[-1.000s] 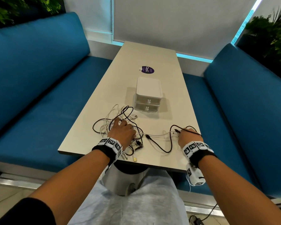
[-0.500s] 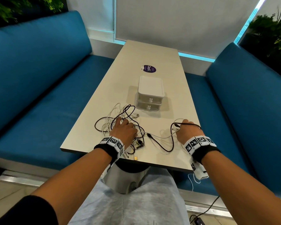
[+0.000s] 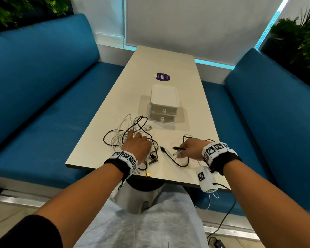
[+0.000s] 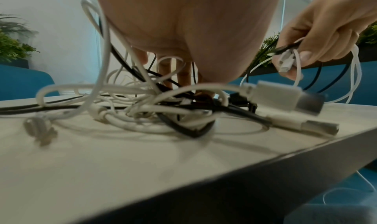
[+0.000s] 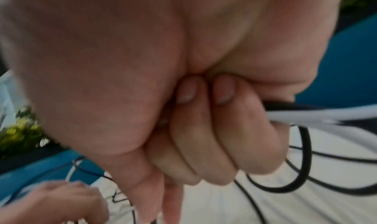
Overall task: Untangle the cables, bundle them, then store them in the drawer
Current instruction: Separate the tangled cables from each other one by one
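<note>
A tangle of black and white cables point(image 3: 127, 133) lies on the near left part of the table point(image 3: 191, 104). My left hand point(image 3: 135, 138) rests on top of it with straight fingers pressing down; the left wrist view shows those fingers point(image 4: 183, 75) among the loops point(image 4: 130, 101). To the right, my right hand point(image 3: 182, 151) grips the ends of one black and one white cable point(image 3: 177, 148), its fingers point(image 5: 204, 130) curled round them point(image 5: 306, 114). A slack black strand point(image 3: 174, 161) runs between the hands. The white two-drawer unit point(image 3: 164, 104) stands behind, both drawers shut.
White USB plugs point(image 4: 285, 98) stick out of the tangle towards the table's front edge, and a small gold connector point(image 3: 148, 174) lies at that edge. A purple sticker point(image 3: 161, 76) is behind the drawers. Blue sofas point(image 3: 43, 86) flank the table on both sides.
My right hand has moved left, towards the tangle, still holding the cable ends, and the strand between the hands has gone slacker. The left hand stays on the tangle.
</note>
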`<state>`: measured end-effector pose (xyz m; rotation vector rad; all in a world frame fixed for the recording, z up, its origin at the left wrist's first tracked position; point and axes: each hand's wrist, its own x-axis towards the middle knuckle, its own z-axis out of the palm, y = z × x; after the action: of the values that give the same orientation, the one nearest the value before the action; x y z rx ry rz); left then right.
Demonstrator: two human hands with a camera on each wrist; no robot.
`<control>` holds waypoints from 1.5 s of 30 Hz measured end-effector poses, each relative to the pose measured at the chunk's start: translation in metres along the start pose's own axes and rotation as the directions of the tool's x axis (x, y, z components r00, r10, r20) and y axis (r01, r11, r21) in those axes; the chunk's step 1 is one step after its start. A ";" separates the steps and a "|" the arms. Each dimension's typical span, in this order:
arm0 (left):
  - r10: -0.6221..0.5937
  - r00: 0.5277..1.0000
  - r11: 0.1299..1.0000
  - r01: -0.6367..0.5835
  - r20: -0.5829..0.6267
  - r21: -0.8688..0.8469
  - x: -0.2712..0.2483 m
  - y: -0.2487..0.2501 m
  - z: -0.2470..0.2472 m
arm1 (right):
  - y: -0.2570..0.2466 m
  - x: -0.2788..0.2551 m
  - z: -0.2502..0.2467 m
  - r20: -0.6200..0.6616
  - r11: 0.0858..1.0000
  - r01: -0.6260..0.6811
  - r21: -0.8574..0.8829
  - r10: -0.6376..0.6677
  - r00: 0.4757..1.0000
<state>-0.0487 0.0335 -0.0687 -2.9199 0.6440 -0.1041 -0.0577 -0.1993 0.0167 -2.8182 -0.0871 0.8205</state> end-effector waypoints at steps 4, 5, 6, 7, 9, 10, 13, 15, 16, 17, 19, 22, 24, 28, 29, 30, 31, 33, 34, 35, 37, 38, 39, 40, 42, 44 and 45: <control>0.003 1.000 1.000 -0.003 0.001 -0.017 -0.001 0.000 -0.001 | -0.003 0.008 -0.003 -0.123 0.993 -0.053 0.110 0.066 0.990; 0.004 1.000 1.000 -0.004 0.004 -0.022 -0.001 0.001 -0.001 | -0.002 0.010 -0.004 -0.161 0.987 -0.081 0.137 0.103 0.982; 0.005 1.000 1.000 -0.005 0.007 -0.024 -0.001 0.001 -0.002 | -0.003 0.012 -0.004 -0.190 0.978 -0.107 0.177 0.141 0.972; 0.006 1.000 1.000 -0.005 0.008 -0.028 -0.002 0.001 -0.002 | -0.004 0.014 -0.004 -0.206 0.967 -0.121 0.225 0.168 0.964; 0.010 1.000 0.999 -0.010 0.005 -0.038 -0.002 0.001 -0.003 | -0.009 0.017 -0.002 -0.201 0.944 -0.097 0.315 0.167 0.965; 0.015 1.000 0.999 -0.014 0.006 -0.045 -0.003 0.001 -0.004 | -0.013 0.019 0.001 -0.195 0.936 -0.070 0.344 0.144 0.970; 0.031 1.000 0.997 -0.031 -0.006 -0.065 -0.004 0.000 -0.005 | -0.029 0.022 0.013 -0.224 0.942 0.020 0.334 0.059 0.973; 0.038 0.999 0.997 -0.039 -0.016 -0.073 -0.006 -0.001 -0.007 | -0.040 0.023 0.022 -0.266 0.961 0.072 0.268 0.002 0.964; 0.043 0.999 0.996 -0.044 -0.019 -0.078 -0.006 -0.002 -0.007 | -0.046 0.024 0.025 -0.283 0.967 0.098 0.233 -0.029 0.959; 0.047 0.999 0.995 -0.048 -0.021 -0.087 -0.006 -0.002 -0.008 | -0.050 0.025 0.029 -0.295 0.971 0.124 0.203 -0.060 0.954; 0.048 0.998 0.993 -0.050 -0.027 -0.111 -0.006 -0.002 -0.009 | -0.056 0.028 0.036 -0.302 0.976 0.164 0.146 -0.114 0.947; 0.040 0.998 0.987 -0.046 -0.040 -0.152 -0.005 -0.003 -0.008 | -0.058 0.035 0.041 -0.320 0.983 0.177 0.054 -0.151 0.935; 0.042 0.998 0.983 -0.049 -0.045 -0.174 -0.005 -0.004 -0.006 | -0.057 0.039 0.041 -0.317 0.982 0.189 -0.021 -0.186 0.930; 0.033 0.999 0.979 -0.040 -0.037 -0.198 -0.004 -0.005 -0.003 | -0.051 0.043 0.039 -0.301 0.969 0.193 -0.153 -0.232 0.925; 0.030 0.999 0.981 -0.036 -0.030 -0.193 -0.004 -0.006 -0.002 | -0.048 0.044 0.038 -0.302 0.967 0.179 -0.182 -0.228 0.926; 0.029 0.999 0.983 -0.033 -0.028 -0.181 -0.004 -0.007 -0.002 | -0.044 0.044 0.035 -0.305 0.966 0.159 -0.205 -0.217 0.927; 0.026 0.999 0.985 -0.031 -0.030 -0.168 -0.004 -0.009 -0.002 | -0.038 0.043 0.033 -0.310 0.966 0.135 -0.219 -0.200 0.930; 0.023 0.999 0.987 -0.027 -0.029 -0.156 -0.003 -0.012 -0.002 | -0.025 0.042 0.026 -0.326 0.969 0.073 -0.235 -0.149 0.933; 0.025 0.999 0.988 -0.029 -0.029 -0.153 -0.003 -0.012 -0.002 | -0.019 0.041 0.024 -0.338 0.967 0.044 -0.251 -0.130 0.932; 0.027 0.999 0.988 -0.031 -0.032 -0.148 -0.002 -0.012 -0.003 | -0.013 0.040 0.023 -0.350 0.962 0.018 -0.273 -0.116 0.930; 0.021 0.999 0.990 -0.027 -0.040 -0.137 -0.001 -0.011 -0.004 | -0.005 0.039 0.023 -0.364 0.953 -0.024 -0.302 -0.091 0.927; 0.016 0.999 0.991 -0.021 -0.041 -0.132 -0.001 -0.012 -0.004 | -0.001 0.039 0.024 -0.363 0.950 -0.041 -0.310 -0.079 0.929; 0.009 0.999 0.992 -0.015 -0.042 -0.128 -0.001 -0.012 -0.004 | 0.002 0.037 0.024 -0.362 0.946 -0.055 -0.318 -0.067 0.930; 0.004 0.999 0.992 -0.009 -0.043 -0.124 -0.001 -0.012 -0.004 | 0.005 0.036 0.024 -0.365 0.943 -0.072 -0.325 -0.055 0.929; -0.002 0.999 0.994 -0.003 -0.045 -0.112 -0.002 -0.011 -0.003 | 0.009 0.035 0.025 -0.376 0.945 -0.097 -0.312 -0.030 0.926; -0.003 0.999 0.996 -0.001 -0.046 -0.094 -0.002 -0.007 -0.003 | 0.007 0.035 0.025 -0.391 0.966 -0.084 -0.243 -0.018 0.920; -0.004 0.999 0.996 0.000 -0.045 -0.088 -0.001 -0.006 -0.003 | 0.002 0.035 0.025 -0.391 0.980 -0.063 -0.190 -0.017 0.920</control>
<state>-0.0478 0.0388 -0.0646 -3.0103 0.6696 -0.1457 -0.0418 -0.1933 -0.0226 -3.1167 -0.0777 0.2472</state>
